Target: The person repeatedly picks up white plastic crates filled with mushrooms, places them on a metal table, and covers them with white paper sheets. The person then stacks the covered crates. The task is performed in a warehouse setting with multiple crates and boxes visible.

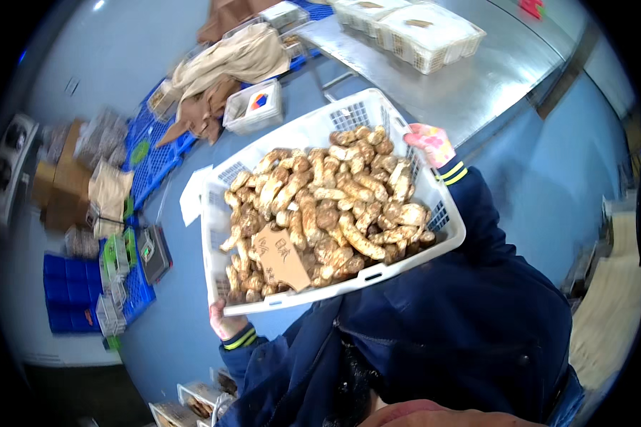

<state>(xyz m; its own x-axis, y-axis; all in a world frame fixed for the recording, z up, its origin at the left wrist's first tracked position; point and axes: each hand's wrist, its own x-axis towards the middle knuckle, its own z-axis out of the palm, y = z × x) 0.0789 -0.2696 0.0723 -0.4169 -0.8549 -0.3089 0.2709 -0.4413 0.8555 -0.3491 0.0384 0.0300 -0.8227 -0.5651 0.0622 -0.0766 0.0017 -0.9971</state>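
Note:
Held in front of my body is a white plastic basket (400, 261) with slotted walls, tilted in view. Brown-and-cream mushrooms (328, 213), which look like matsutake, fill it in a loose heap. On the heap near its front left lies a cardboard tag (281, 260) bearing handwriting. My left hand (226, 322) grips the near left corner, with its thumb on the rim. At the far right side, my right hand (430, 143) holds the rim; pink and yellow patterning covers it. The fingers under the basket are hidden. White paper or a card (191, 198) shows beside the left wall.
Ahead stands a steel table (491, 80) with lidded white baskets (432, 33). Blue plastic pallets (157, 144) on the left carry cloths (240, 56) and boxes. A clear tub (253, 107) and a floor scale (155, 253) are nearby. More baskets (197, 397) stand at lower left.

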